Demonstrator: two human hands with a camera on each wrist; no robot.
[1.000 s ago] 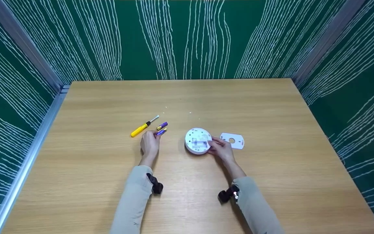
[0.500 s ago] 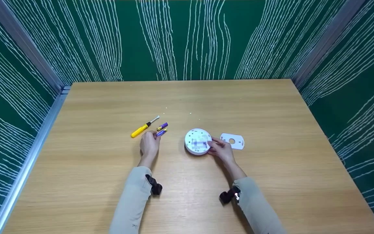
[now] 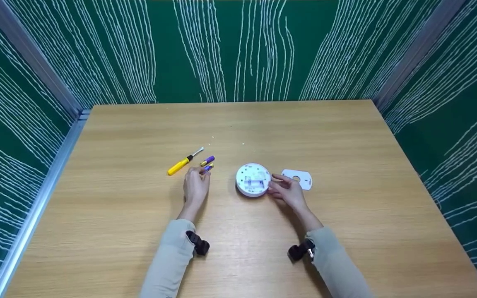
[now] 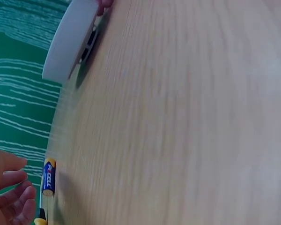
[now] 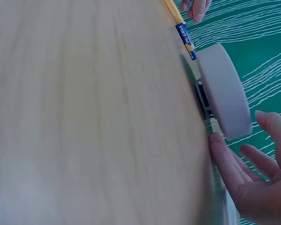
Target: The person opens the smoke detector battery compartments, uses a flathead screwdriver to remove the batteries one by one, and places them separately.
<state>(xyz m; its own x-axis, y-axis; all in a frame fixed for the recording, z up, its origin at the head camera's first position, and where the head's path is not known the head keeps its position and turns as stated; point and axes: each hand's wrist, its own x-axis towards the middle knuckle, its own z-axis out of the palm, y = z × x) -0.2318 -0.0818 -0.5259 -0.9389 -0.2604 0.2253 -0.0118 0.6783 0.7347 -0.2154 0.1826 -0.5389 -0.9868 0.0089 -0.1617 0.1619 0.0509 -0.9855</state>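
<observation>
A round white smoke detector (image 3: 253, 180), its battery compartment facing up, lies mid-table. My right hand (image 3: 289, 192) is at its right edge, fingers loosely spread; in the right wrist view the thumb stands off the detector's side (image 5: 225, 91) and the lower fingers lie near its underside. Over on the left, two purple-and-yellow batteries, a far one (image 3: 207, 160) and a near one (image 3: 208, 168), lie side by side. My left hand (image 3: 196, 184) is just short of the near battery. Its fingers are relaxed and hold nothing in the left wrist view, apart from the battery (image 4: 48, 177) there.
A yellow-handled screwdriver (image 3: 179, 165) lies left of the batteries. A white mounting plate (image 3: 304, 179) with a central hole is right of the detector, partly behind my right hand. Tiny white bits (image 3: 243, 143) dot the wooden table (image 3: 238, 248). Green walls (image 3: 259, 49) enclose its back and sides.
My left hand has drawn back slightly toward me and right, off the near battery. My right hand has loosened from the detector and shifted a little right. The detector stays in place.
</observation>
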